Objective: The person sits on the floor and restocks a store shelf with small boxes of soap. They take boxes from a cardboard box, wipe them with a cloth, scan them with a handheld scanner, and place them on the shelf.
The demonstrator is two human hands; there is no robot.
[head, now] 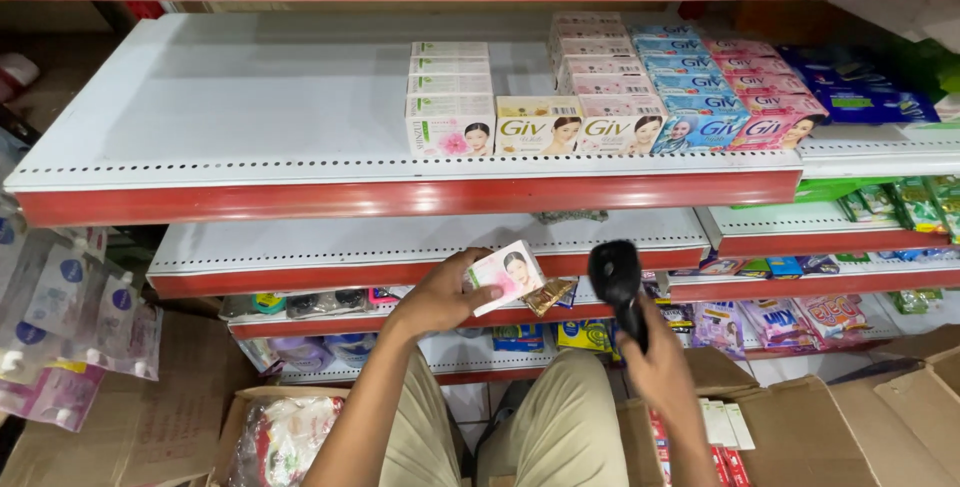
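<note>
Over our khaki trousers (pixel 560 427), our left hand (pixel 440 297) closes its fingers around a pink-and-white soap box (pixel 505 275), held up below the red-edged shelf (pixel 400 197). Just to its right, our right hand (pixel 660 367) is wrapped tight on a black handheld scanner (pixel 615 282), head raised beside the box.

A white top shelf (pixel 250 97) with a red front edge runs across the upper frame, bearing rows of soap boxes (pixel 610 87) right of centre. Lower shelves (pixel 400 242) step down beneath it. Clear refill pouches (pixel 70 317) hang at the left edge. Open cardboard cartons (pixel 830 417) sit at the bottom, one at lower left holding a plastic-wrapped bundle (pixel 285 437).
</note>
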